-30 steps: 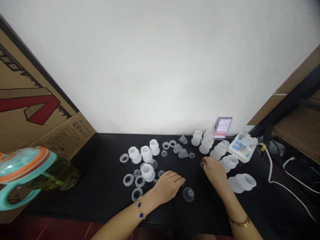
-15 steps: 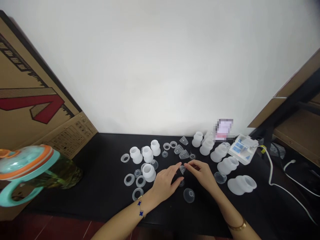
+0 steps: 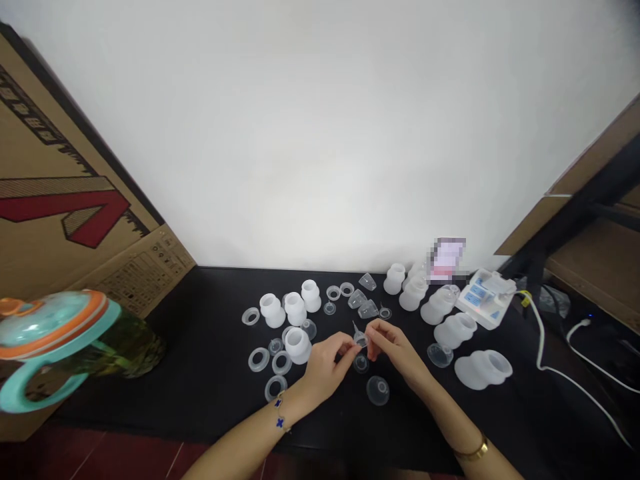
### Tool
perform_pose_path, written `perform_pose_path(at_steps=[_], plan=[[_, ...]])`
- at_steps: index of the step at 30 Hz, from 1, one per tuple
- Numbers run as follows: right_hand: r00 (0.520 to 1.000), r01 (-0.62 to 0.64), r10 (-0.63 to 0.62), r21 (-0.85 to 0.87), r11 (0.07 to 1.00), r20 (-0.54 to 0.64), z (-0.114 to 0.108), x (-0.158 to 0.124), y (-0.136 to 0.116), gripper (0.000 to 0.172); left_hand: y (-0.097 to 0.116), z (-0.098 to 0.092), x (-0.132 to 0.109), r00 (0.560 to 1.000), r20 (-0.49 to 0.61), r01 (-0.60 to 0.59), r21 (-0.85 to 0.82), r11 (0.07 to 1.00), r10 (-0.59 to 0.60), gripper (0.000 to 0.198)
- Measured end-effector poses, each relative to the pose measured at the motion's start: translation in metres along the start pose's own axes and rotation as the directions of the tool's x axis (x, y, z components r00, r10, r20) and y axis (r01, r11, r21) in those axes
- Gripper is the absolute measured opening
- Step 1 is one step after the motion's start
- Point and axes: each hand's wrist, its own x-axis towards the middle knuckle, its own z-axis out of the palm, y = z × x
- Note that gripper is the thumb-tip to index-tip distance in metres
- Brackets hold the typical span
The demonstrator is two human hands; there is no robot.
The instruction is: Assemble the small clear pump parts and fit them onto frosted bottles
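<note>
Your funnel [image 3: 360, 339] has turned spout-up, beyond the dome [image 3: 377, 391]; your left hand [image 3: 326, 363] and right hand [image 3: 395, 348] pinch its rim, fingers nearly closed, apparently a two-handed adjustment.

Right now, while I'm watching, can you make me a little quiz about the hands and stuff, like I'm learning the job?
1. Pick one: what is the left hand pinching?
A) a white cup
B) a small clear piece
C) a white cable
2. True or false: the bracelet with blue charms is on the left wrist.
3. Fill in the blank: the big bottle has a lid that is light teal and ____.

Key: 1. B; 2. True; 3. orange
</note>
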Motion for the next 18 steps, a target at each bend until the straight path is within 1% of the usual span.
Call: perform_pose_path(at_steps=[3, 6, 10, 13, 18], plan=[[0.999, 0.023, -0.024, 0.021, 1.0, 0.031, 0.0012, -0.0026, -0.0021, 0.038, 0.0019, -0.0023, 0.0019, 0.995, -0.003, 0.095, -0.118, 0.988, -0.096, 0.022], [0.999, 0.042, -0.042, 0.005, 0.999, 0.02, 0.001, -0.004, -0.0034, 0.036, 0.0038, -0.0035, 0.0036, 0.989, 0.023, 0.15, -0.205, 0.967, -0.149, 0.023], [0.999, 0.04, -0.041, -0.027, 0.999, -0.006, 0.0011, -0.0044, -0.0036, 0.038, 0.0057, -0.0043, 0.0047, 0.984, 0.06, 0.175, -0.258, 0.95, -0.165, 0.028], [0.999, 0.045, -0.045, -0.023, 0.999, 0.001, 0.002, -0.0043, -0.0028, 0.038, 0.0057, -0.005, 0.0051, 0.983, 0.068, 0.181, -0.284, 0.942, -0.169, 0.03], [0.998, 0.059, -0.06, -0.026, 0.998, -0.024, 0.0027, -0.0046, -0.002, 0.036, 0.0024, -0.0037, 0.0055, 0.984, 0.052, 0.175, -0.243, 0.954, -0.168, 0.028]])
